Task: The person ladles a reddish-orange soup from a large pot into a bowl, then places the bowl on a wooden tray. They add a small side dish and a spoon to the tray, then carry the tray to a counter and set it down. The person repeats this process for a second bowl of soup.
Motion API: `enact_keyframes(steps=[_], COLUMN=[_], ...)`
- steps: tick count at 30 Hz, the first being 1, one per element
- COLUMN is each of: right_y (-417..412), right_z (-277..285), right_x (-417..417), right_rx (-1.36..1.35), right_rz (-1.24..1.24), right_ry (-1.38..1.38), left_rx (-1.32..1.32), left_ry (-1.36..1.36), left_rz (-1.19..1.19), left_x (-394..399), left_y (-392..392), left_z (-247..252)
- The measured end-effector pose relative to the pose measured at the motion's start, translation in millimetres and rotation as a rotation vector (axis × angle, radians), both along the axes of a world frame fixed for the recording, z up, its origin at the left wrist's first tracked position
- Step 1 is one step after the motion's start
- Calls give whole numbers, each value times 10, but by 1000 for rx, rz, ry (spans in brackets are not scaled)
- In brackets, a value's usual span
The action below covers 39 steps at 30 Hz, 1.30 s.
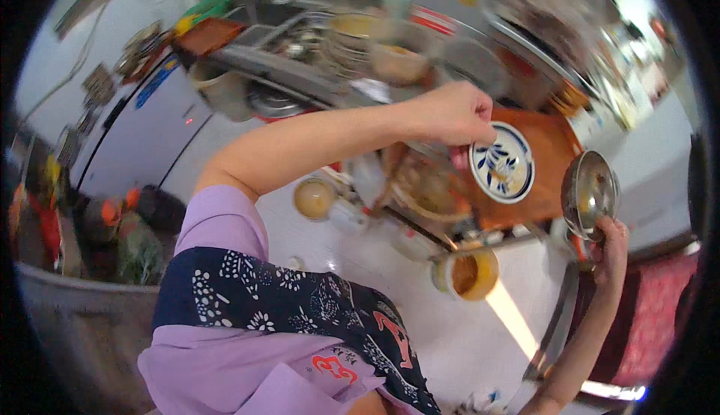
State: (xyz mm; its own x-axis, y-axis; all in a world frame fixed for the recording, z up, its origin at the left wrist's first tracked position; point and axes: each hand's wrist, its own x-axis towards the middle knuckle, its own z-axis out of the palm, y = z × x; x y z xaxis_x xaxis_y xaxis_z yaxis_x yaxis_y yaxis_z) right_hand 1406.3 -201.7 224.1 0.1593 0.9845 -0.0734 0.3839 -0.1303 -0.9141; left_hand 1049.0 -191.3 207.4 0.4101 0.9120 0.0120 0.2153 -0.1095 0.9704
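Observation:
My left hand (464, 116) reaches across from the left and pinches the rim of a small white dish (514, 162) with a blue rim and a blue-and-yellow plant pattern. The dish is tilted, its patterned face towards me. At the right, my right hand (610, 246) grips the lower edge of a shiny metal bowl (582, 190), which is tipped on its side. Whether a second bowl is nested with it, I cannot tell. Behind the dish and beside the bowl lies an orange-brown board or tray (543, 133). The two hands are well apart.
A metal sink counter (275, 69) with stacked dishes runs along the back. Below the board, a basket (427, 190) holds blurred contents. A yellow tub (486, 274) and a round container (314, 198) stand lower down. A large bin (84, 297) with produce above its rim is at left.

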Motion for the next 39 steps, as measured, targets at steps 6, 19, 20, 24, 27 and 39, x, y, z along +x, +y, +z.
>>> enact_keyframes(steps=[6, 19, 20, 24, 27, 39], right_y=[747, 2291, 2426, 3369, 3559, 3837], right_z=[22, -802, -884, -1679, -1824, -2416], right_x=[-2700, -6802, -7006, -7521, -7965, -8564], right_rx=[-28, -3, 48, 151, 24, 373], right_rz=[402, 661, 623, 539, 462, 427], right_ry=[44, -75, -82, -463, -569, -1145], left_rx=[-36, -169, -169, -149, -183, 446], left_ry=[214, 119, 163, 124, 107, 581], left_rz=[470, 1101, 1111, 1156, 1199, 808], left_x=[-2490, -5200, -5284, -5763, -6157, -7411], left_y=[-732, -1348, -1382, -1518, -1439, 1293], left_z=[-516, -940, -855, -973, -1110, -2097])
